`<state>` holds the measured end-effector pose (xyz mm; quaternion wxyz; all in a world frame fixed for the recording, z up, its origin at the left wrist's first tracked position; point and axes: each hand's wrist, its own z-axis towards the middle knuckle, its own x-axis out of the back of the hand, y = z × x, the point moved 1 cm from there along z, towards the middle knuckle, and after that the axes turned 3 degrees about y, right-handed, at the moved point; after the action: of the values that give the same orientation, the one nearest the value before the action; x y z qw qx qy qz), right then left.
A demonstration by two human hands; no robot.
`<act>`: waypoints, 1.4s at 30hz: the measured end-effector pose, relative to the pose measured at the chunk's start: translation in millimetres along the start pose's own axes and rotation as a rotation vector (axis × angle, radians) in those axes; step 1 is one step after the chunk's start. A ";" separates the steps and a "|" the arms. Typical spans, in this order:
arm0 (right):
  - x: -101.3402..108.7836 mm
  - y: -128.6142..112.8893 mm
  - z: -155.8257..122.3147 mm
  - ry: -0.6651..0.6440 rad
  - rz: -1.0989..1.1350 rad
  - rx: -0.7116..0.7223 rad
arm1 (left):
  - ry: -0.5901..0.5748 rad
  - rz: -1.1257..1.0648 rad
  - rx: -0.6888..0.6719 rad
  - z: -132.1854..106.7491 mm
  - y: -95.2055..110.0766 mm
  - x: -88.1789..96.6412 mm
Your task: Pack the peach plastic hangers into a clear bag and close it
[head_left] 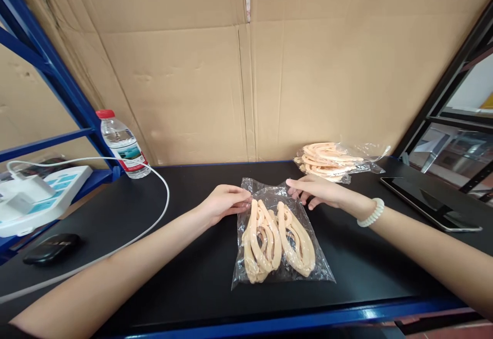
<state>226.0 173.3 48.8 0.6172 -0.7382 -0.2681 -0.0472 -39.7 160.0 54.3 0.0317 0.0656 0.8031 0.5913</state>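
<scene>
A clear plastic bag (308, 259) lies on the black table (185, 272) in front of me, holding several peach-coloured curved plastic pieces (277, 239). My left hand (223, 203) pinches the bag's far left corner, fingers closed on the film. At the bag's far right corner, my right hand (318, 191) grips the open edge with its fingers pressed on the plastic. A white coil bracelet (372, 213) sits on my right wrist.
A second bag of the same peach pieces (331, 160) lies at the back right against the cardboard wall. A tablet (427, 203) rests at the right. At the left are a water bottle (123, 146), a white cable (154, 221), a power strip (42, 198) and a black object (52, 247).
</scene>
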 end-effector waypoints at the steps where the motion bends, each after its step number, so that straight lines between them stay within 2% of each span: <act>1: -2.0 0.8 0.2 -0.030 0.047 -0.002 | 0.017 -0.011 -0.011 -0.1 -1.7 0.5; 5: -4.1 2.0 1.1 -0.066 0.227 0.048 | 0.080 -0.040 -0.085 -6.8 -2.2 4.1; 8: 3.8 -4.3 -4.3 -0.024 0.324 0.138 | 0.099 -0.046 -0.204 -17.7 11.8 6.0; 11: 17.7 -23.3 -18.8 0.060 0.389 0.302 | 0.106 -0.045 -0.374 -33.1 36.6 7.2; 12: 22.3 -31.3 -25.2 0.104 0.395 0.401 | 0.112 -0.036 -0.455 -39.2 45.3 7.9; 13: 26.0 -38.9 -32.0 0.149 0.381 0.496 | 0.116 0.024 -0.602 -45.8 53.7 8.4; 15: 29.8 -50.9 -44.7 0.223 0.327 0.623 | 0.125 0.090 -0.782 -58.0 65.3 9.8; 18: 25.8 -58.3 -56.2 0.260 0.358 0.643 | 0.182 0.059 -0.911 -66.6 68.4 11.7; 20: 19.3 -58.5 -58.0 0.229 0.439 0.605 | 0.132 -0.047 -0.887 -61.3 61.5 12.4; 23: 10.8 -58.4 -57.1 0.169 0.502 0.539 | -0.213 -0.193 -0.755 -41.3 43.0 12.6; 25: 8.9 -59.9 -57.3 0.179 0.511 0.523 | -0.436 -0.087 -0.734 -28.6 29.9 11.7; 26: 8.9 -61.2 -58.0 0.190 0.512 0.524 | -0.494 0.002 -0.758 -24.4 24.2 10.4; 29: 11.3 -66.7 -61.7 0.185 0.509 0.547 | -0.458 0.170 -0.776 -21.5 13.9 1.2; 32: 15.8 -72.5 -65.9 0.124 0.526 0.589 | -0.412 0.110 -0.732 -32.5 17.4 -12.9; 34: 19.2 -73.4 -67.2 0.092 0.573 0.598 | -0.306 0.035 -0.686 -43.5 25.2 -19.4; 38: 18.8 -57.6 -60.7 0.041 0.655 0.525 | -0.126 -0.142 -0.511 -61.6 34.0 -23.5; 42: 5.1 -25.5 -42.6 -0.038 0.656 0.315 | -0.065 -0.309 -0.197 -55.3 16.8 -23.3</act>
<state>229.8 137.4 83.4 0.7003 -0.6818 -0.0326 0.2090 -22.6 109.3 86.2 0.1543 -0.0427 0.7404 0.6528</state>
